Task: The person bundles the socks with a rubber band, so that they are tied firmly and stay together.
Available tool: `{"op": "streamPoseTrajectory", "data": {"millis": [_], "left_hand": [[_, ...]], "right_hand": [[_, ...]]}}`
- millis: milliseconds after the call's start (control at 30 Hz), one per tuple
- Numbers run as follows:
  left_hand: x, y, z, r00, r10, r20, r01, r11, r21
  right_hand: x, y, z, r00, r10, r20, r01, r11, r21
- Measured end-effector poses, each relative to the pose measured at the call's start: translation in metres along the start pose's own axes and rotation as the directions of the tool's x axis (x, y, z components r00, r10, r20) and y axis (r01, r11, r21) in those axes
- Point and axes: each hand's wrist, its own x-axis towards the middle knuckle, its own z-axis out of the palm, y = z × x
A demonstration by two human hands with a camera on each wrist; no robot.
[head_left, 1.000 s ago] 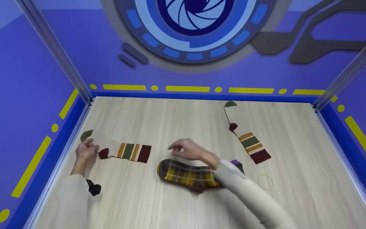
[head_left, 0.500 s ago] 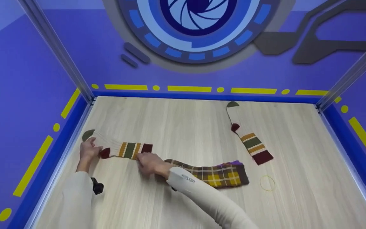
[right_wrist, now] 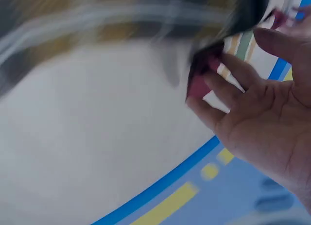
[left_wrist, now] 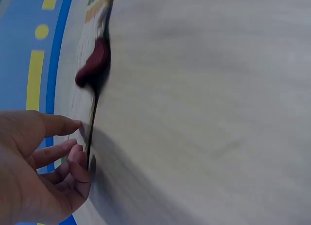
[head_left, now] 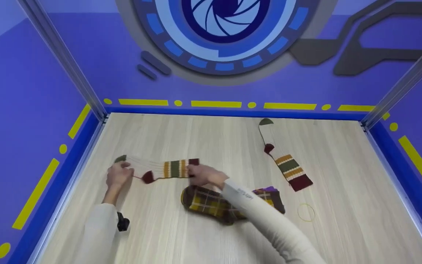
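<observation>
Evidently two hands (head_left: 119,175) (head_left: 205,175), gripping one striped sock (head_left: 175,169); one matching sock (head_left: 288,164), one yellow ring (head_left: 298,212)

Two hands: one left hand (head_left: 118,175), one right hand (head_left: 204,175). Two striped socks: one striped sock (head_left: 176,169) between both hands, another striped sock (head_left: 288,164) farther right of the right hand. Just nearside of the right hand, at least one plaid sock (head_left: 205,206). Right of it, one yellow band (head_left: 298,211).

The left hand (head_left: 118,175) covers part of a striped sock (head_left: 175,168); the right sleeve (head_left: 269,216) partly hides the plaid socks (head_left: 207,205), blurred and cut off by the right-wrist view's top edge.
</observation>
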Motion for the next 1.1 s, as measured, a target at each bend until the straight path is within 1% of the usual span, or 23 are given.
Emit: {"op": "streamPoseTrajectory", "data": {"millis": [67,133,200,267,333,367,433,467,500,533,567,600,633,700,767,800,867,933,1033,1100], "left_hand": [[-0.004,0.009,0.013,0.997,0.077,-0.004,-0.077,0.997,-0.012],[-0.009,0.019,0.027,0.989,0.148,0.014,-0.148,0.989,-0.028],[-0.014,0.031,0.039,0.978,0.202,0.051,-0.2,0.979,-0.044],[-0.018,0.042,0.048,0.961,0.251,0.112,-0.245,0.967,-0.066],[-0.021,0.052,0.054,0.936,0.299,0.183,-0.286,0.954,-0.094],[-0.022,0.056,0.056,0.921,0.321,0.221,-0.304,0.947,-0.107],[-0.023,0.062,0.058,0.885,0.369,0.285,-0.345,0.929,-0.133],[-0.024,0.064,0.059,0.872,0.384,0.302,-0.355,0.923,-0.146],[-0.024,0.065,0.06,0.866,0.394,0.308,-0.362,0.919,-0.158],[-0.024,0.066,0.06,0.866,0.397,0.302,-0.362,0.917,-0.167],[-0.023,0.066,0.061,0.873,0.397,0.284,-0.363,0.917,-0.167],[-0.022,0.066,0.061,0.884,0.393,0.254,-0.36,0.918,-0.166],[-0.021,0.065,0.062,0.9,0.378,0.217,-0.349,0.923,-0.161],[-0.02,0.064,0.063,0.934,0.326,0.147,-0.306,0.941,-0.142],[-0.018,0.062,0.063,0.955,0.272,0.119,-0.261,0.96,-0.103],[-0.018,0.061,0.063,0.961,0.25,0.118,-0.241,0.967,-0.086],[-0.017,0.06,0.062,0.965,0.222,0.137,-0.218,0.975,-0.048],[-0.016,0.061,0.062,0.964,0.213,0.162,-0.211,0.977,-0.028],[-0.017,0.064,0.064,0.96,0.22,0.174,-0.218,0.975,-0.032],[-0.017,0.066,0.066,0.959,0.223,0.174,-0.217,0.975,-0.054]], "right_hand": [[-0.01,0.023,-0.01,1.0,-0.019,-0.002,0.019,1.0,0.022],[-0.022,0.046,-0.019,0.999,-0.032,0.0,0.032,0.999,0.04],[-0.036,0.068,-0.026,0.999,-0.052,-0.003,0.052,0.998,0.035],[-0.051,0.089,-0.032,0.998,-0.067,-0.011,0.068,0.997,0.028],[-0.066,0.107,-0.035,0.996,-0.081,-0.022,0.082,0.996,0.044],[-0.072,0.115,-0.035,0.995,-0.094,-0.031,0.095,0.994,0.053],[-0.083,0.13,-0.035,0.992,-0.121,-0.044,0.124,0.988,0.088],[-0.087,0.136,-0.034,0.989,-0.139,-0.054,0.144,0.983,0.11],[-0.09,0.141,-0.033,0.984,-0.165,-0.071,0.173,0.977,0.126],[-0.092,0.146,-0.032,0.977,-0.188,-0.096,0.201,0.969,0.141],[-0.094,0.151,-0.03,0.971,-0.203,-0.125,0.222,0.962,0.162],[-0.095,0.154,-0.028,0.964,-0.214,-0.157,0.242,0.953,0.181],[-0.095,0.157,-0.027,0.955,-0.222,-0.197,0.259,0.948,0.186],[-0.094,0.163,-0.022,0.933,-0.218,-0.287,0.276,0.944,0.182],[-0.092,0.166,-0.018,0.916,-0.177,-0.361,0.251,0.953,0.168],[-0.09,0.167,-0.015,0.909,-0.15,-0.389,0.225,0.962,0.156],[-0.087,0.169,-0.011,0.9,-0.079,-0.428,0.154,0.977,0.145],[-0.084,0.169,-0.007,0.893,0.001,-0.45,0.075,0.985,0.152],[-0.08,0.167,-0.003,0.872,0.1,-0.479,-0.019,0.985,0.171],[-0.078,0.165,-0.002,0.854,0.13,-0.503,-0.046,0.983,0.175]]}}
